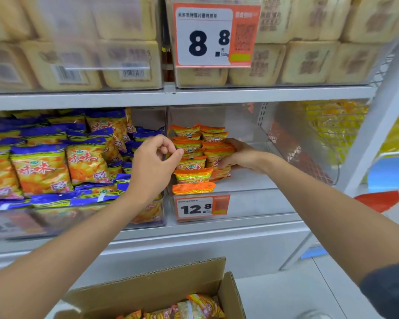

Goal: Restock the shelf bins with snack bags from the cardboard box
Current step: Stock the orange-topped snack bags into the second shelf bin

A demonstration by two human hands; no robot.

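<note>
Several orange-topped snack bags (194,174) stand in two rows at the left of a clear shelf bin (251,180). My left hand (154,162) hovers at the bin's left wall, fingers loosely curled, thumb and forefinger near a bag's top edge; whether it pinches the bag is unclear. My right hand (237,155) reaches into the bin and grips the right-hand row of bags (219,153) from the side. An open cardboard box (148,288) sits below, holding more orange snack bags (200,306).
The bin to the left is full of blue-topped snack bags (42,166). Above, bins of pale wrapped cakes (309,61) and an 8.8 price tag (213,34). A 12.8 price tag (202,208) fronts the orange bin. A white shelf post (376,132) stands right.
</note>
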